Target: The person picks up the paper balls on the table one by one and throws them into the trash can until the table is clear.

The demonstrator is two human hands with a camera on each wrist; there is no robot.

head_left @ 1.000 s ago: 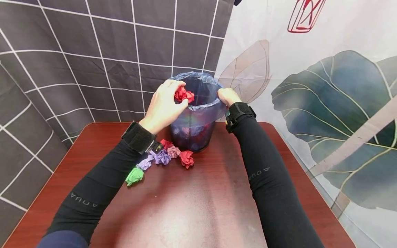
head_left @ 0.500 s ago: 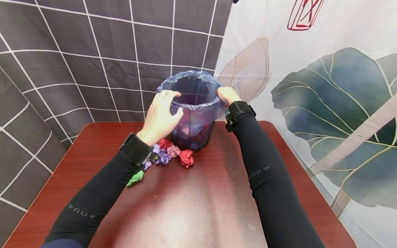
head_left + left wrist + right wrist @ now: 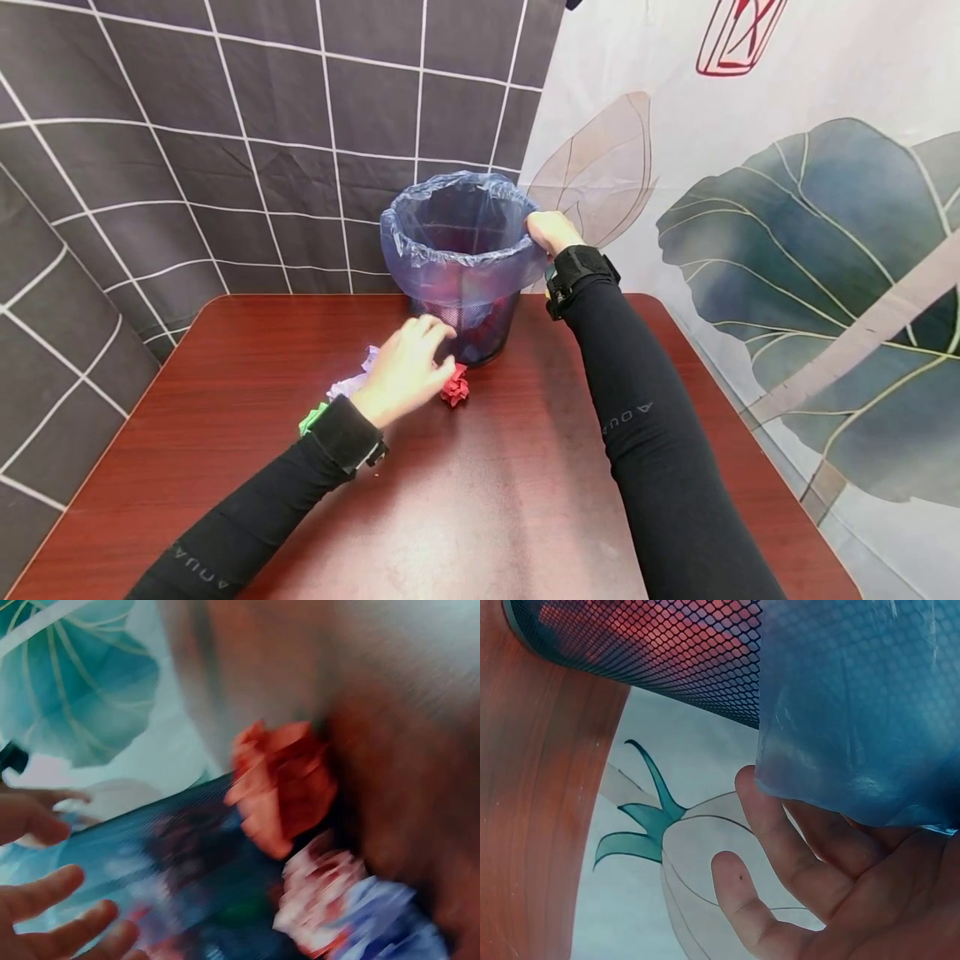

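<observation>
My left hand (image 3: 408, 367), holding nothing, is over the crumpled paper balls in front of the mesh trash can (image 3: 491, 337). Its thumb and fingers are spread apart. A red paper ball (image 3: 455, 387) lies just beyond the fingertips; the left wrist view shows it beside a pink paper ball (image 3: 319, 892) and a purple one (image 3: 394, 922). My right hand (image 3: 552, 232) holds the can's right rim over the blue bag liner (image 3: 465, 282). In the right wrist view its fingers (image 3: 759, 802) lie along the outside of the liner, and the thumb is hidden.
Lilac paper (image 3: 347, 387) and a green paper ball (image 3: 311, 418) lie left of my left hand, partly covered by it. The can stands at the back of the reddish wooden table (image 3: 247, 350). A grey grid cloth (image 3: 262, 183) hangs close behind it.
The red paper ball my left hand held over the can is gone from it, let go into the can. That hand has since come down to the paper on the table. The right hand stays put.
</observation>
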